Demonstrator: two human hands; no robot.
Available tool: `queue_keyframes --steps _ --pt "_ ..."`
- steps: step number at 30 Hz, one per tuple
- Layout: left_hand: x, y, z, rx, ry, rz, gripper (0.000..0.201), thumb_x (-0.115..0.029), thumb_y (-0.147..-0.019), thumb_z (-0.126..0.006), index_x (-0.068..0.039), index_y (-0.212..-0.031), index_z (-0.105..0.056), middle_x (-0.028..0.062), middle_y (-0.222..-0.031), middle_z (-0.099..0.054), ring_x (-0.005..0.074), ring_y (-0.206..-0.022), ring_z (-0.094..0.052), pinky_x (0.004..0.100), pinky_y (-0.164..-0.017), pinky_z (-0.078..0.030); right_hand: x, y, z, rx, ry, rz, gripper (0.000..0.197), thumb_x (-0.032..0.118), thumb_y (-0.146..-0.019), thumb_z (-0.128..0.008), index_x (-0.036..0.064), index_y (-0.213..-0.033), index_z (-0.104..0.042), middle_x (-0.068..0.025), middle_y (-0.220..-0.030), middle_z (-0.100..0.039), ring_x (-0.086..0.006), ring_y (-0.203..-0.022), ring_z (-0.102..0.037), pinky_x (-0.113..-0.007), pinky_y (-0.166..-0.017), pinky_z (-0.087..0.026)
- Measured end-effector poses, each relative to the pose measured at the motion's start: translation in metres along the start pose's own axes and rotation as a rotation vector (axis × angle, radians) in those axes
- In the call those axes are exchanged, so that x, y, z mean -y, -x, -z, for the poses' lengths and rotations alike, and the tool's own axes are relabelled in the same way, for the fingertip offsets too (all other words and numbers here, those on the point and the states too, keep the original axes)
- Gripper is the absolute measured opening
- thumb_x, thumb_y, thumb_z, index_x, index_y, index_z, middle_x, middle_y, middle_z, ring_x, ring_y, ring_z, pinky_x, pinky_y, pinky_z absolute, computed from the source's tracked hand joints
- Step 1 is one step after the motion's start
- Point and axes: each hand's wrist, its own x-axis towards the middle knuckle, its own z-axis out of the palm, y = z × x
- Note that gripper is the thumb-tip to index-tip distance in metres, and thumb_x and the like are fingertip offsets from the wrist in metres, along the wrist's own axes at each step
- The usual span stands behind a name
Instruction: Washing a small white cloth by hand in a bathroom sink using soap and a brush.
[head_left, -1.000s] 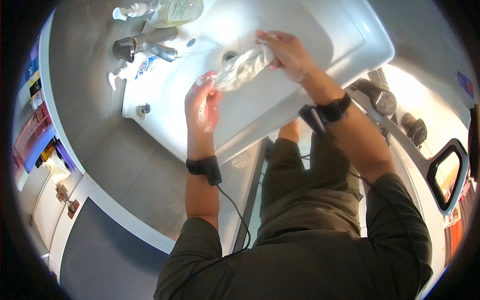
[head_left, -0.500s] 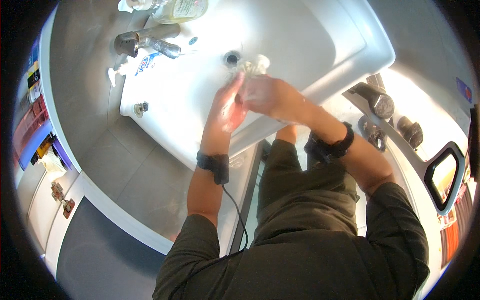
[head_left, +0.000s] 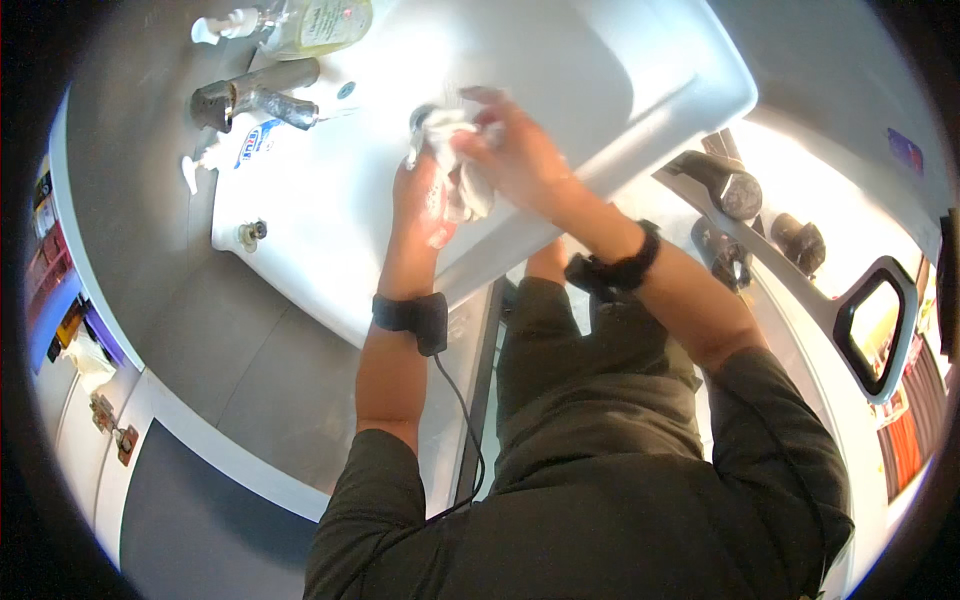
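A wet, soapy white cloth (head_left: 472,192) is bunched between my hands over the near part of the white sink (head_left: 560,60). My left hand (head_left: 424,205), with suds on its skin, grips the cloth from the left. From the right, my right hand (head_left: 525,160) has its thumb and fingers around the upper part of the cloth; motion blurs the fingertips. Partly hidden behind the cloth is the drain hole (head_left: 422,116). To the left, a metal faucet (head_left: 255,92) points over the basin.
A pump bottle of pale yellow liquid (head_left: 325,25) stands behind the faucet. Nearer lies a white bottle with a blue label (head_left: 255,145), by a small metal knob (head_left: 252,235). At right are a dark-headed appliance (head_left: 735,190) and a frame-like handle (head_left: 880,330). Cabinet shelves hold packages at left.
The view has shifted, so the sink things sit further left. My hands have moved slightly apart, showing more of the cloth, and my right fingers have lifted and spread.
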Motion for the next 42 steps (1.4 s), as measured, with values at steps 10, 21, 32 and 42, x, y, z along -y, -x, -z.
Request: queue_keyframes --steps 10,21,32,42 --pt "-0.015 0.012 0.003 0.073 0.129 0.067 0.048 -0.041 -0.108 -0.046 -0.005 -0.14 -0.046 0.0127 -0.136 -0.055 0.0234 -0.129 -0.053 0.0414 -0.109 -0.044 0.004 -0.029 -0.019 -0.085 0.095 -0.02 0.04 0.035 -0.099 -0.061 -0.0024 -0.113 -0.066 -0.0241 -0.084 -0.067 -0.0374 -0.077 -0.069 -0.044 -0.071 -0.055" --pt "-0.003 0.015 -0.01 -0.282 -0.42 -0.313 0.037 -0.036 -0.104 -0.057 -0.003 -0.12 -0.057 0.0039 -0.091 -0.06 0.0095 -0.074 -0.056 0.0241 -0.063 -0.046 0.007 -0.035 -0.035 -0.074 -0.198 -0.299 0.057 0.038 -0.093 -0.07 -0.0092 -0.123 -0.059 -0.0267 -0.079 -0.069 -0.0309 -0.072 -0.073 -0.039 -0.068 -0.057" --pt "0.014 0.005 0.002 -0.344 -0.259 -0.377 0.04 -0.033 -0.105 -0.055 0.003 -0.123 -0.056 0.0071 -0.094 -0.062 0.0162 -0.078 -0.062 0.0303 -0.066 -0.053 0.019 -0.027 -0.065 -0.103 -0.262 -0.336 0.04 0.024 -0.091 -0.066 -0.0134 -0.105 -0.067 -0.0219 -0.058 -0.062 -0.0239 -0.049 -0.063 -0.036 -0.053 -0.054" --pt "-0.004 0.008 0.011 -0.179 0.186 -0.361 0.029 -0.028 -0.106 -0.054 -0.002 -0.119 -0.056 0.0066 -0.102 -0.059 0.0147 -0.091 -0.059 0.0306 -0.078 -0.05 -0.014 -0.053 -0.067 0.081 -0.423 -0.525 0.043 0.031 -0.096 -0.064 -0.0113 -0.105 -0.065 -0.0201 -0.083 -0.07 -0.0247 -0.07 -0.067 -0.037 -0.065 -0.053"
